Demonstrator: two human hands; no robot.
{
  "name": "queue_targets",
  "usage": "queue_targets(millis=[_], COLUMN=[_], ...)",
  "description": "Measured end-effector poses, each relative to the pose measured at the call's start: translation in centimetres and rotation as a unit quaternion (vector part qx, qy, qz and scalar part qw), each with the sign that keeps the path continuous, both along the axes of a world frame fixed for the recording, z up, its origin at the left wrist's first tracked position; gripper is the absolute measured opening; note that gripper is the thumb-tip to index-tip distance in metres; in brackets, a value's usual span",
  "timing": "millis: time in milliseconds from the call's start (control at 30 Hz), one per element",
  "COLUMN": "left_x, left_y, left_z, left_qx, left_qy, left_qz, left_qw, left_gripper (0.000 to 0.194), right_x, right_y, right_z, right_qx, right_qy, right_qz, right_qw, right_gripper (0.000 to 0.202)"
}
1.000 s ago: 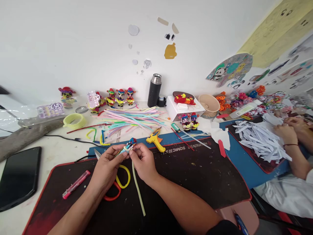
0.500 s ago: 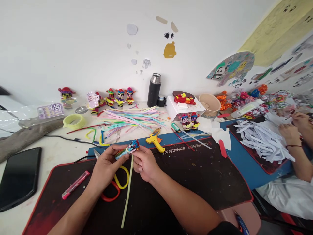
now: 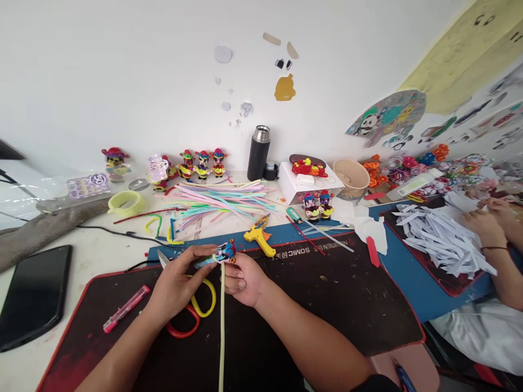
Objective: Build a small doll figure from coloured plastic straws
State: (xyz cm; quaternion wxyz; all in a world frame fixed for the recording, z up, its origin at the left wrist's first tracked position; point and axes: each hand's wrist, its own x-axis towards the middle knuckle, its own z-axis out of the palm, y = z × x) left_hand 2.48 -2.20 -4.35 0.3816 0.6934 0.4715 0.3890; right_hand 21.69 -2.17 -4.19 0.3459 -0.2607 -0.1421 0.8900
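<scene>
Left hand (image 3: 174, 286) pinches the pale-blue end of a small figure (image 3: 225, 252); the right hand (image 3: 246, 280), fingers curled, grips its head end. Below frame centre, its long axis lies nearly level, head rightward, a pale yellow strip (image 3: 222, 326) running down from it.

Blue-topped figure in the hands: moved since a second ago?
Yes: the figure has shifted slightly toward the bottom of the view and a little right, judged against the yellow glue gun.
</scene>
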Motion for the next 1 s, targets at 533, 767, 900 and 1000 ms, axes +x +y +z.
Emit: queue_targets(millis=[533, 767, 900, 1000], left_x=[-1.3, -0.8, -0.5, -0.4], left_y=[1.1, 0.8, 0.6, 0.6], left_z=[2.6, 2.1, 1.8, 1.7], left_qx=[-0.174, -0.017, 0.084, 0.106], left_qy=[-0.104, 0.027, 0.055, 0.060], left_qz=[-0.047, 0.013, 0.011, -0.001], left_qw=[0.978, 0.999, 0.995, 0.993], left_gripper=[0.039, 0.028, 0.018, 0.018], right_x=[-1.1, -0.6, 0.0, 0.3], right_y=[-1.2, -0.6, -0.3, -0.4], right_z=[0.8, 0.4, 0.1, -0.3], right_qx=[0.061, 0.013, -0.025, -0.022], right_qy=[-0.078, -0.051, -0.025, -0.001], right_qz=[-0.051, -0.030, 0.035, 0.076], right_qw=[0.994, 0.998, 0.999, 0.997], right_gripper=[0.034, 0.031, 0.052, 0.060])
